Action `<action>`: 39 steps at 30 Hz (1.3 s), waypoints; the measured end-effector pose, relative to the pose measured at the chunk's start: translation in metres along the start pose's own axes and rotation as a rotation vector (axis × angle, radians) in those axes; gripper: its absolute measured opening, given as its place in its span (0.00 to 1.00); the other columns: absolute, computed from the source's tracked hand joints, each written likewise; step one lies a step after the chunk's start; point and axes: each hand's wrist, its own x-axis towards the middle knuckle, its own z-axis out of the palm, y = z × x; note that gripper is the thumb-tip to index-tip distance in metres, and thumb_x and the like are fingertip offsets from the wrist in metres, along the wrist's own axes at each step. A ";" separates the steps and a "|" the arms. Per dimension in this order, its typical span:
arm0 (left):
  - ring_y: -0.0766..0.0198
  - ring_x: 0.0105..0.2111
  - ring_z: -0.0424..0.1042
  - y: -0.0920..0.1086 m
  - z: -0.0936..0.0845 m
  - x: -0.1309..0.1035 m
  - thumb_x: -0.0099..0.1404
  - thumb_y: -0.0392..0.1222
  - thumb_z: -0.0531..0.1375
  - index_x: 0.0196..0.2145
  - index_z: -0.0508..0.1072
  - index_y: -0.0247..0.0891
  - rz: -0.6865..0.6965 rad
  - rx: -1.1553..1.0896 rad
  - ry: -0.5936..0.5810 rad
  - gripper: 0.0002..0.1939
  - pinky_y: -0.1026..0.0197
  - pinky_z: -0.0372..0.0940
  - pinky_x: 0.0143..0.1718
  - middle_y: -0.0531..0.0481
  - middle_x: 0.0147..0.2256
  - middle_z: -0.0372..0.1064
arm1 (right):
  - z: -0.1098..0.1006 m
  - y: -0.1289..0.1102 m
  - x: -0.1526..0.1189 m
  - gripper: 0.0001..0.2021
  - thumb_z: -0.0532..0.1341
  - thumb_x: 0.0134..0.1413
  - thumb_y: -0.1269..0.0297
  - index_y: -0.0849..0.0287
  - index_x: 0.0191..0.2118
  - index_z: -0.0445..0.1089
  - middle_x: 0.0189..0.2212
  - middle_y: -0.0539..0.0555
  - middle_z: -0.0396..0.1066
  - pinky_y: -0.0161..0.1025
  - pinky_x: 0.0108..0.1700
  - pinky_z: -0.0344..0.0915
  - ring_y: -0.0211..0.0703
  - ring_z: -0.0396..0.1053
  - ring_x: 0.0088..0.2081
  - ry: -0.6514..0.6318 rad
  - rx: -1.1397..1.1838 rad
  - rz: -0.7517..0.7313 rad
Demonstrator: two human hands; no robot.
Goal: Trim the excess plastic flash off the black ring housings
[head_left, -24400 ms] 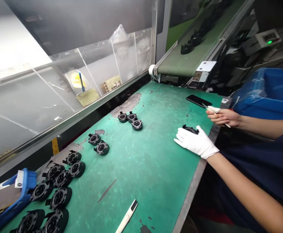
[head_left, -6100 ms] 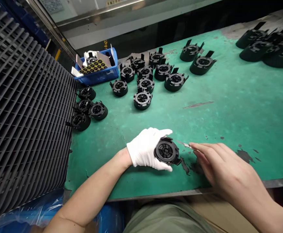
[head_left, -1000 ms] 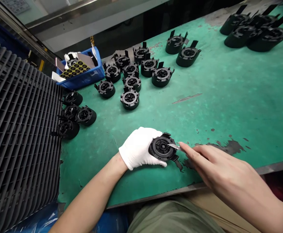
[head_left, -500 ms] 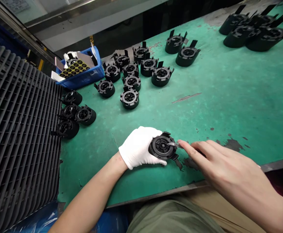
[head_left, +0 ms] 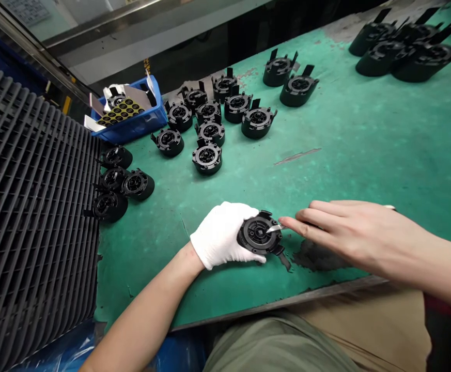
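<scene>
My left hand [head_left: 224, 236], in a white glove, is wrapped round the side of a round black plastic housing [head_left: 257, 232] and keeps it on the green bench. Concentric rings and small holes mark the housing's upper face, and tabs stick out of its rim. My bare right hand [head_left: 357, 235] grips a small knife [head_left: 275, 229] with a pointed silvery blade. The forefinger lies along the blade, whose tip meets the housing's face right of its centre. Most of the handle is hidden in my palm; a pale end shows behind the hand.
Several like housings [head_left: 207, 157] stand at the back middle of the green bench [head_left: 345, 150], with more at the far right [head_left: 378, 58] and left [head_left: 138, 184]. A blue bin [head_left: 136, 123] holds a sheet of round stickers. Stacked dark ribbed trays [head_left: 35, 206] rise along the left edge.
My right hand has swung upward and away from the bench's front edge, turning the knife about its tip. My left hand and the housing stay nearly in place.
</scene>
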 end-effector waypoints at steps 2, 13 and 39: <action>0.32 0.57 0.94 0.000 0.000 0.000 0.63 0.88 0.82 0.64 0.90 0.45 0.005 -0.004 0.003 0.50 0.39 0.84 0.65 0.39 0.54 0.94 | 0.001 0.011 0.003 0.32 0.56 0.80 0.83 0.57 0.79 0.78 0.41 0.52 0.79 0.47 0.45 0.69 0.51 0.74 0.42 0.004 -0.005 -0.050; 0.29 0.61 0.94 -0.003 0.002 0.000 0.58 0.85 0.87 0.63 0.89 0.45 -0.010 0.025 0.024 0.51 0.37 0.85 0.67 0.36 0.59 0.93 | 0.003 0.067 0.024 0.31 0.56 0.85 0.74 0.45 0.80 0.82 0.46 0.53 0.84 0.50 0.52 0.75 0.52 0.76 0.45 -0.235 0.208 -0.202; 0.40 0.73 0.88 0.003 0.009 -0.018 0.89 0.63 0.70 0.77 0.83 0.43 0.030 -0.098 0.175 0.30 0.38 0.82 0.80 0.35 0.74 0.88 | -0.012 -0.003 -0.022 0.19 0.58 0.92 0.70 0.53 0.75 0.77 0.46 0.55 0.88 0.45 0.43 0.79 0.49 0.85 0.42 0.098 0.172 0.150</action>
